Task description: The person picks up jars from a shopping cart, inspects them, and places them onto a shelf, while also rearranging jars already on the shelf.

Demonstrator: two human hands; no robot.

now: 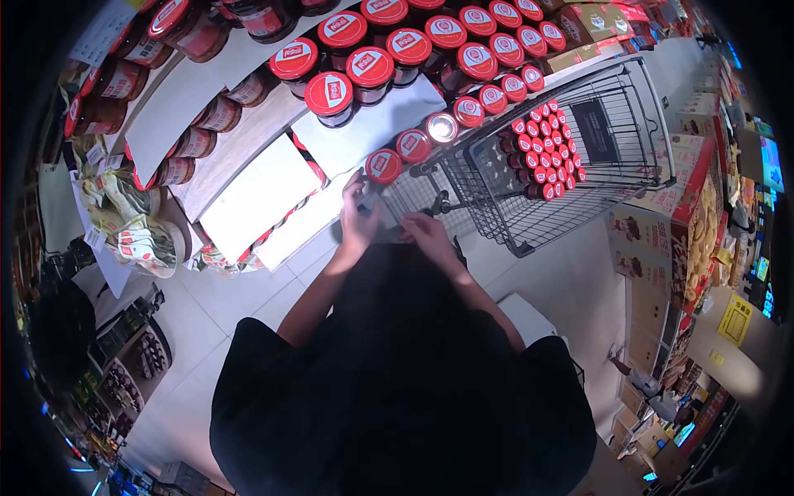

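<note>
My left hand is at the shelf's front edge, its fingers curled beside a red-lidded jar. A blurred greyish patch lies by its palm, and I cannot make out what these fingers hold. To the right, in front of my body, my right hand has its fingertips pinched together. Whatever they hold, if anything, is too small to name. From the nearest jar, a single row of matching jars runs to the right along the shelf edge, including a second red-lidded jar and one with a shiny top.
A wire shopping cart on the right carries a block of red-lidded jars. More jars crowd the shelf behind white boards. Bagged goods hang at left. Printed cartons are stacked beyond the cart.
</note>
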